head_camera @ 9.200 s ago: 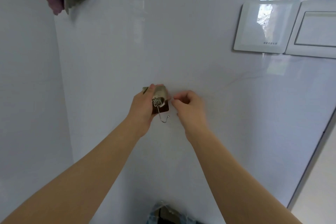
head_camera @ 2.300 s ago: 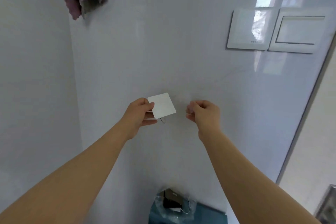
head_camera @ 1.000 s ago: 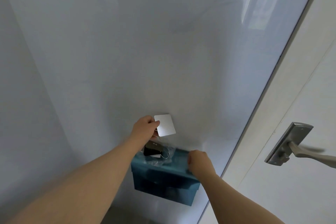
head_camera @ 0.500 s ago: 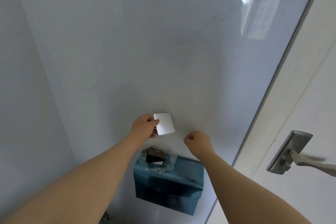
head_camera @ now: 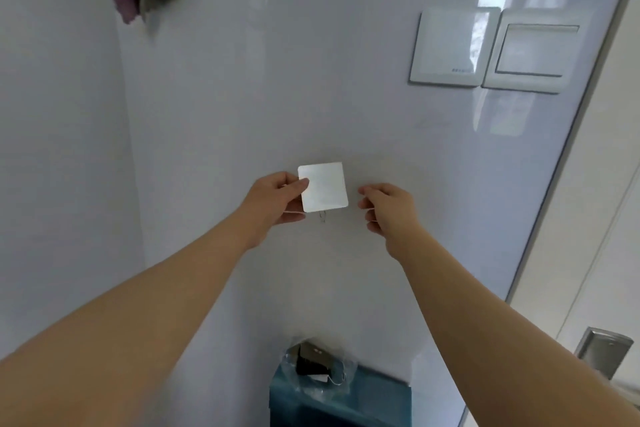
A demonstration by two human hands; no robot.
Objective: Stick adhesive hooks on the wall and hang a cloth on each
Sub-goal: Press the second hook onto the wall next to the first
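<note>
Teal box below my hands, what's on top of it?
A crumpled clear plastic bag lies on the teal box, with dark adhesive hooks inside. The bag's folds hide how many.

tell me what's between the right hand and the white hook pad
Only bare wall: the head view shows a gap between the right hand and the white hook pad, which the left hand pinches.
</note>
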